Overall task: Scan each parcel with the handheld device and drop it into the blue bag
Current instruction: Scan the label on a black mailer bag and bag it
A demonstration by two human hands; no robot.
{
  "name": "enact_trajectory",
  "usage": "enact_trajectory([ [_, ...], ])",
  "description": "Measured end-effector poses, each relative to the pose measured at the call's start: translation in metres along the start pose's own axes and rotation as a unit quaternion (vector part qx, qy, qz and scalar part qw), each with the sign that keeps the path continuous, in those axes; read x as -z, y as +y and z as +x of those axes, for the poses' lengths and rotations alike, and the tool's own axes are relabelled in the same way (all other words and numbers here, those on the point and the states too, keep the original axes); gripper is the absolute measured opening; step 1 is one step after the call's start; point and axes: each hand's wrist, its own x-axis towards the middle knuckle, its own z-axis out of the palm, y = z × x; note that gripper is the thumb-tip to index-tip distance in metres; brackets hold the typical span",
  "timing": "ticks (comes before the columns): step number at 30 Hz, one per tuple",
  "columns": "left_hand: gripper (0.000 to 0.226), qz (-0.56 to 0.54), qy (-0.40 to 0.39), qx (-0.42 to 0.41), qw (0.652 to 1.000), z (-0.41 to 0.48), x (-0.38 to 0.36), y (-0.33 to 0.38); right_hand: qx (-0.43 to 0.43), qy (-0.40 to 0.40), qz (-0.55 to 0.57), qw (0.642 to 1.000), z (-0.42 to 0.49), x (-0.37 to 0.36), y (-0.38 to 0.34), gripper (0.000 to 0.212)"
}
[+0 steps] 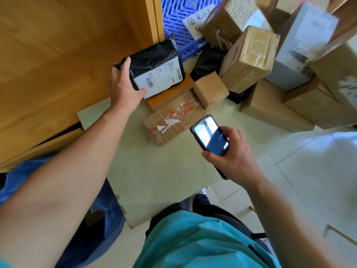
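Two risks. Grips black parcel (154,60) by its end with left hand (121,84), over orange box (170,91): could slip, given slick wrap. Holds handheld device (210,136) in right hand (235,153), well apart from label (160,76): could misread. Blue bag (23,171) low left.

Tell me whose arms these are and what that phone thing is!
There is no robot here. The one picture comes from a camera worn on a person's head, looking down, so the arms are that person's own. The left hand grips a black parcel with a white barcode label. The right hand holds the handheld device, a scanner that looks like a phone, with its screen facing up. Brown cardboard boxes are piled ahead, past a pale board. The blue bag sits low on the left, partly hidden behind the left arm.
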Motion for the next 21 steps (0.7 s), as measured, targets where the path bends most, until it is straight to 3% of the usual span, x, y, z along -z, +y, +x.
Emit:
enact_trajectory([
  [14,0.017,-0.020,0.112,-0.041,0.993,-0.014,-0.014,0.005,0.025,0.014,-0.037,0.999,-0.008,0.003,0.010,0.086],
  [21,0.004,-0.099,0.144,-0.017,0.984,-0.038,0.010,0.032,0.030,0.021,-0.023,0.999,-0.013,0.010,0.013,0.086],
])
